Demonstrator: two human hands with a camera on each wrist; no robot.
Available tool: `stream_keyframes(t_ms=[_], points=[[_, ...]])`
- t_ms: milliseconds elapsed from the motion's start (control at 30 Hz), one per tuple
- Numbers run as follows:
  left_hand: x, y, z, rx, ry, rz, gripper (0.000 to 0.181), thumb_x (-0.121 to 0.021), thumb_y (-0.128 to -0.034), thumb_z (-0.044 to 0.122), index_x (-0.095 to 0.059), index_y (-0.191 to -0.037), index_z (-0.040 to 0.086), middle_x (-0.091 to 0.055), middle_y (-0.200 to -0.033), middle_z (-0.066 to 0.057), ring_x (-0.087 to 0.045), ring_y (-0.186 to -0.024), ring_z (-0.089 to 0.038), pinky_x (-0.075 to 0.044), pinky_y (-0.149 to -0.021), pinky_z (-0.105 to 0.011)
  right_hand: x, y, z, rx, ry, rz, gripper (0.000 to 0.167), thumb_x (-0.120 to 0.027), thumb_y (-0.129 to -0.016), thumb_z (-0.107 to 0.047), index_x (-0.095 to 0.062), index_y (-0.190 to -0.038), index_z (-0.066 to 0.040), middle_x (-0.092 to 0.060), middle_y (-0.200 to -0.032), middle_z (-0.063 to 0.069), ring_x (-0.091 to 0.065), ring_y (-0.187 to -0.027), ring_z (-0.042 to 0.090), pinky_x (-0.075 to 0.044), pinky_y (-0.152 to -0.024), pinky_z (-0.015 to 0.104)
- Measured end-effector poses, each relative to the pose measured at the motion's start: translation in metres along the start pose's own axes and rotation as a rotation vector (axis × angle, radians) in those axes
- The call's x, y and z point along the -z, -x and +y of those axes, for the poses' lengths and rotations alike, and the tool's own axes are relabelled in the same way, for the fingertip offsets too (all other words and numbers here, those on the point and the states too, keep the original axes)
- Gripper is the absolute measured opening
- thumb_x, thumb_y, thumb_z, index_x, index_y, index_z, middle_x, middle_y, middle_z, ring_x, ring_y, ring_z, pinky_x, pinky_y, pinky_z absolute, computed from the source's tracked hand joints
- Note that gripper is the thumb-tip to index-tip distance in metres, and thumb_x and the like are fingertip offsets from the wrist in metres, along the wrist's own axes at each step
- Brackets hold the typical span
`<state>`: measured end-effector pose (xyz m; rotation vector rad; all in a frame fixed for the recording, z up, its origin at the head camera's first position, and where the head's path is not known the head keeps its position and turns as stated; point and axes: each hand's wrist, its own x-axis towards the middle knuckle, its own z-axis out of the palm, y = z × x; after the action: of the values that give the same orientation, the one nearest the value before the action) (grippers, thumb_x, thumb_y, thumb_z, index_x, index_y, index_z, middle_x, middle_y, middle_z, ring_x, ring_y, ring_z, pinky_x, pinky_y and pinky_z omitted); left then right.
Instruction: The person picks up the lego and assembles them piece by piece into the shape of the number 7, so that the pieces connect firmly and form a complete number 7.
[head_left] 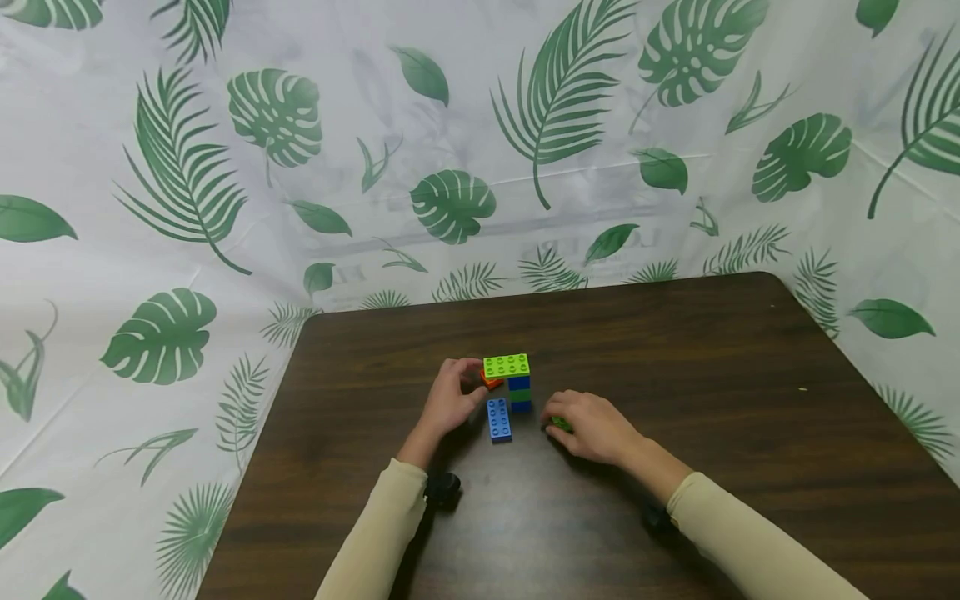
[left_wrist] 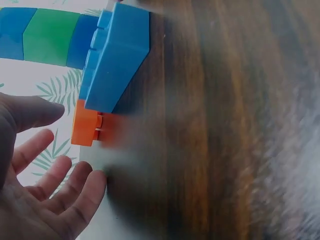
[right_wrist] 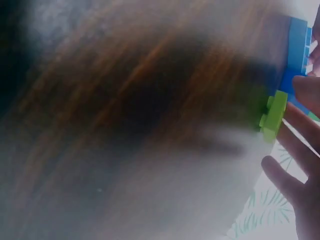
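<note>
i have the left grip (head_left: 452, 396), a bare hand, released: its thumb and fingers are parted just beside an orange brick (head_left: 491, 382), with no hold on it. that brick sits to the left of an upright column (head_left: 520, 396) of dark blue, green and dark blue toy bricks on the dark wood-grain worktop (head_left: 675, 350). a lime-green eight-stud brick (head_left: 506, 365) caps the column and juts out to the left, so from the head camera it hides part of the orange one. my right grip (head_left: 588, 425) is grasping a small green brick (head_left: 562, 424) between thumb and fingers, right of the column and apart from it; the fingers cover much of it.

what i would have to mind is the light blue eight-stud brick (head_left: 498, 419), lying flat on the near side of the column and between the hands; in the left wrist view it blocks part of the orange brick. the column also stands between the two hands. a black device (head_left: 444, 489) sits at the left wrist by the cream sleeve (head_left: 375, 529). a leaf-print sheet (head_left: 465, 108) hangs behind the worktop, and a tiny pale speck (head_left: 802, 389) lies off to the right.
</note>
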<state>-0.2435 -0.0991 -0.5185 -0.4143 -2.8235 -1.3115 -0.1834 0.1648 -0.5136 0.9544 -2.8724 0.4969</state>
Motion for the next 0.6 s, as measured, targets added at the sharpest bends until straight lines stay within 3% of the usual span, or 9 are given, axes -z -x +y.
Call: stream_keyframes(t_ms=[267,433,600], points=[[-0.001,0.008,0.002,0.061,0.033,-0.023,0.029,-0.071,-0.0901,0.016,-0.06,-0.116,0.008,-0.054,-0.11,-0.011,-0.056,-0.09,-0.023,-0.05,-0.082,-0.039,-0.003,0.004,0.003,-0.032,0.055,-0.03,0.019,-0.078,-0.084,-0.025,-0.072,-0.102,-0.021,-0.063,-0.1,-0.006,-0.058,-0.09,0.013,-0.054,-0.078,0.037],[0.002,0.016,0.004,0.097,0.069,-0.041,0.025,-0.067,-0.0935,0.018,-0.06,-0.114,0.006,-0.055,-0.108,-0.011,-0.056,-0.093,-0.025,-0.049,-0.085,-0.041,-0.001,0.004,-0.002,-0.04,-0.085,-0.017,0.018,-0.077,-0.086,-0.026,-0.072,-0.103,-0.021,-0.06,-0.1,-0.01,-0.058,-0.084,0.008,-0.054,-0.076,0.033],[0.007,0.028,0.007,0.145,0.086,-0.054,0.019,-0.064,-0.0951,0.019,-0.059,-0.108,0.006,-0.055,-0.094,-0.008,-0.055,-0.082,-0.023,-0.048,-0.072,-0.036,0.0,0.001,-0.013,0.02,-0.185,0.098,0.018,-0.08,-0.083,-0.025,-0.074,-0.099,-0.021,-0.062,-0.104,-0.013,-0.057,-0.094,0.007,-0.054,-0.081,0.034]])
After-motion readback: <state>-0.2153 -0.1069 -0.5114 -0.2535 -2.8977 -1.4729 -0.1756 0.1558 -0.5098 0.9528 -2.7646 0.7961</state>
